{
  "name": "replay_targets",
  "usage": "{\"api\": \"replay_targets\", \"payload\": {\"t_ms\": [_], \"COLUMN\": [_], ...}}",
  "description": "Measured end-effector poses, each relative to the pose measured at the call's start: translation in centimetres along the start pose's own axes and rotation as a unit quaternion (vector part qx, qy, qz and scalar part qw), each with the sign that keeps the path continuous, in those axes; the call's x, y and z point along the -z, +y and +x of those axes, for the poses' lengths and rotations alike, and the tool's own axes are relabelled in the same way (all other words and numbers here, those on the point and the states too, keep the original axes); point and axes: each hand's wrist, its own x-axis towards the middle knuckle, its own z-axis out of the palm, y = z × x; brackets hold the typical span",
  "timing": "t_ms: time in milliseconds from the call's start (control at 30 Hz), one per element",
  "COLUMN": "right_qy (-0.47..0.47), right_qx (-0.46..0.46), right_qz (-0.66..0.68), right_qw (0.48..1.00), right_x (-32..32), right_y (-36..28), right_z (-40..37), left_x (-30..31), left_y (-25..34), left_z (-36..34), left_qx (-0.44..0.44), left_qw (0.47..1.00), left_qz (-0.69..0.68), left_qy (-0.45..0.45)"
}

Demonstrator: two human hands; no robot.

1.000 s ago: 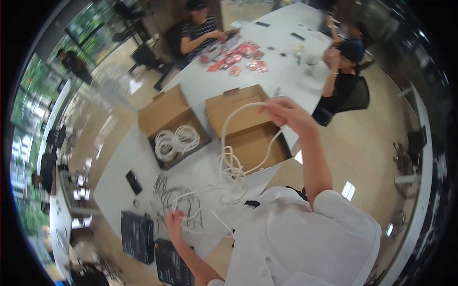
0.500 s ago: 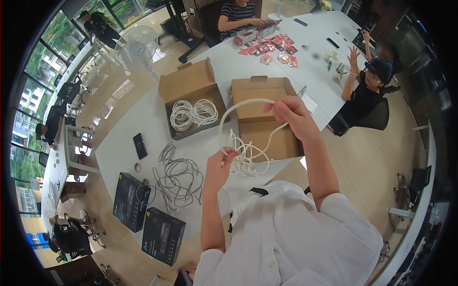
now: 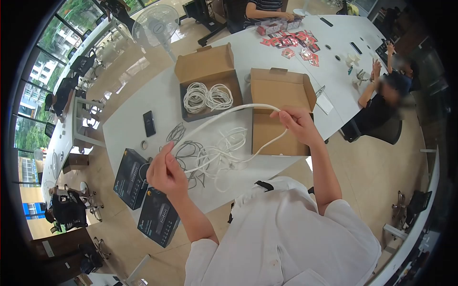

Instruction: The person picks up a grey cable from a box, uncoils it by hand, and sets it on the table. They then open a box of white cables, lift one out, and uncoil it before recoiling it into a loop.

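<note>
Holding white cable (image 3: 257, 106) bowed above table (image 3: 160, 97); fingers of left hand (image 3: 167, 172) and right hand (image 3: 299, 125) clamped on it.

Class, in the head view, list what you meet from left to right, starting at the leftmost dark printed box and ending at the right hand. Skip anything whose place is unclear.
Leftmost dark printed box → left hand → tangled white cable → right hand

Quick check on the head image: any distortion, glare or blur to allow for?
Head view: strong fisheye, black corners, the white table bowed; head view: the white cable between left hand and right hand looks clear enough to trace; head view: bright reflections on the floor; head view: a blurry patch over the nearer seated person at right.
</note>
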Motion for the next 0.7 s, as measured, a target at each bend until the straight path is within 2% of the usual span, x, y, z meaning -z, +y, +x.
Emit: {"api": "replay_targets", "payload": {"t_ms": [33,133,167,233,267,333,467,567,633,700], "right_qy": [-0.012,-0.069,-0.088,-0.121,-0.171,-0.213,-0.274,-0.229,-0.179,-0.117], "right_qx": [0.005,0.004,-0.026,-0.085,-0.149,-0.183,-0.253,-0.224,-0.172,-0.120], "right_qz": [0.016,0.104,0.188,0.348,0.426,0.338,0.158,0.107,0.043,-0.017], "right_qw": [1.000,0.992,0.978,0.926,0.876,0.898,0.914,0.941,0.968,0.986], "right_x": [-0.3,-1.7,-2.6,-4.7,-5.4,-7.5,-10.4,-12.3,-13.2,-14.0], "right_y": [0.3,1.3,1.8,2.8,3.0,3.6,2.5,4.0,6.2,7.6], "right_z": [0.1,-0.2,-0.4,-0.9,-0.9,-1.3,-1.7,-1.5,-0.6,-0.2], "left_x": [0.5,0.2,-0.3,-1.9,-2.2,-2.7,-3.0,-3.3,-3.2,-2.8], "left_y": [-0.2,-1.0,-1.0,-0.9,-0.8,-0.5,-0.6,-0.4,0.2,-0.1], "left_z": [0.1,-0.9,-1.1,-1.5,-1.6,-2.0,-3.5,-3.8,-3.7,-3.7], "left_qx": [-0.040,0.088,0.146,0.251,0.262,0.283,0.315,0.301,0.305,0.312], "left_qw": [0.999,0.992,0.977,0.915,0.898,0.859,0.755,0.646,0.567,0.516], "left_qz": [0.031,-0.028,-0.106,-0.261,-0.293,-0.357,-0.543,-0.691,-0.760,-0.794], "left_qy": [0.009,0.085,0.117,0.178,0.198,0.234,0.192,0.124,0.092,0.084]}}
